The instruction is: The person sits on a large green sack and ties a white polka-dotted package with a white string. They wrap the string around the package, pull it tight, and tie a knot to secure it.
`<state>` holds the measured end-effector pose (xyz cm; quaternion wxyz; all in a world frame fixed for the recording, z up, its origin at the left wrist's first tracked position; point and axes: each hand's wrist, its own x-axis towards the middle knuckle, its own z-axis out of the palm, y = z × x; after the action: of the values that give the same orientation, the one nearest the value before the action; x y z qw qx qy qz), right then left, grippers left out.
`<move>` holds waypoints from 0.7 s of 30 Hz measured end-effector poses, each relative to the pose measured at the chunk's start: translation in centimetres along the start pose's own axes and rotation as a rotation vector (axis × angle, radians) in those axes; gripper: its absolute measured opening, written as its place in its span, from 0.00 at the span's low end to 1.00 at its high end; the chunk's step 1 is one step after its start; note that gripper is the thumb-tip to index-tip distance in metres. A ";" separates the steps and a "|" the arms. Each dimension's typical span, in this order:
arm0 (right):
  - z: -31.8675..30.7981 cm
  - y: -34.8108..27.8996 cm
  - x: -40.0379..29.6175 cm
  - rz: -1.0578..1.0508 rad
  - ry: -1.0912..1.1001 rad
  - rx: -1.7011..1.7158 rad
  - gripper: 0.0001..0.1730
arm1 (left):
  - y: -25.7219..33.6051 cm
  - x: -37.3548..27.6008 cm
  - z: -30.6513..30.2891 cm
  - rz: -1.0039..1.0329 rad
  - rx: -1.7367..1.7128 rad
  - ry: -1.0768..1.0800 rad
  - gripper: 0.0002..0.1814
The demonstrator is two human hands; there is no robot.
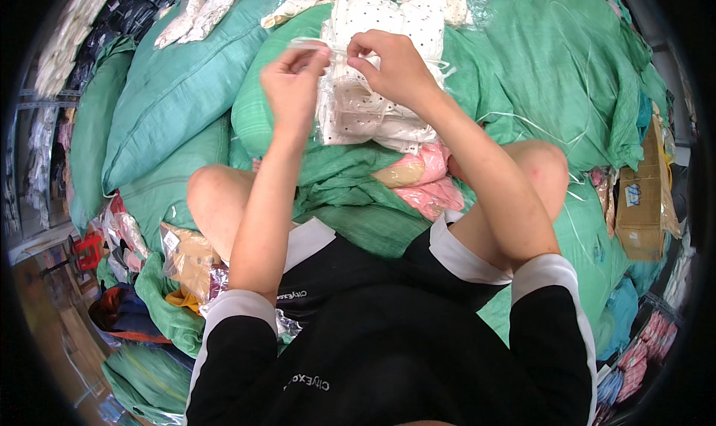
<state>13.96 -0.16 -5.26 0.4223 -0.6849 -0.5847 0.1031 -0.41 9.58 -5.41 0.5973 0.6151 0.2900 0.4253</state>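
Observation:
A bundle of white garments with dark dots (pixel 386 20), partly in clear plastic, rests on green woven sacks before me. My left hand (pixel 293 85) is at the bundle's left edge and pinches a thin white plastic tie (pixel 306 42) between thumb and fingers. Over the middle of the bundle, my right hand (pixel 394 68) has its thumb and curled fingers close together on the tie's other stretch. Another loop of white tie (pixel 443 67) shows at the bundle's right side. Parts of the dotted cloth are hidden behind both hands.
Full green sacks (pixel 184 85) surround me, with more at right (pixel 542 79). Pink bagged clothing (pixel 428 174) lies just below the bundle. A loose white strand (pixel 534 125) trails over the right sacks. A cardboard box (pixel 639 202) stands far right; a bagged tan garment (pixel 190 252) lies left.

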 end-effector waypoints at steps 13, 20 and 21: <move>-1.2 4.3 -1.4 0.141 -0.050 -0.454 0.18 | 0.2 0.7 -0.5 -0.460 -0.360 0.147 0.09; -1.0 3.9 -1.5 0.178 -0.042 -0.446 0.14 | -0.2 0.2 -0.5 -0.499 -0.334 -0.113 0.09; -1.0 3.8 -1.4 0.224 -0.049 -0.457 0.14 | -0.1 0.1 -0.4 -0.503 -0.321 -0.135 0.09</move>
<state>16.87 -1.72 -7.78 0.2282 -0.8205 -0.5232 0.0307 -0.73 9.92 -5.51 0.7913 0.4488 0.3218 0.2625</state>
